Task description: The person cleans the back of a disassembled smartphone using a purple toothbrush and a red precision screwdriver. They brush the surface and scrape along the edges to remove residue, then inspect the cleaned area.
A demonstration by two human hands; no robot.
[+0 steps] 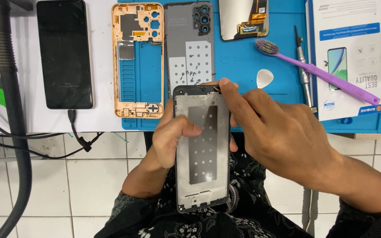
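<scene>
Phone frame point(202, 150) held upright over the lap, just near of the blue mat point(283, 66). Left hand point(173, 141) wrapped around the frame's left edge, thumb lying across the silver plate, fingers hidden behind. Right hand point(283, 136) coming in from the right, fingertips pinched on the frame's far right corner. Farther back on the mat: orange frame point(137, 61), grey back cover point(189, 44) with loose screws on it, white pick point(264, 78), purple toothbrush point(314, 70). Black phone point(64, 53) off to the far left, cable plugged in.
</scene>
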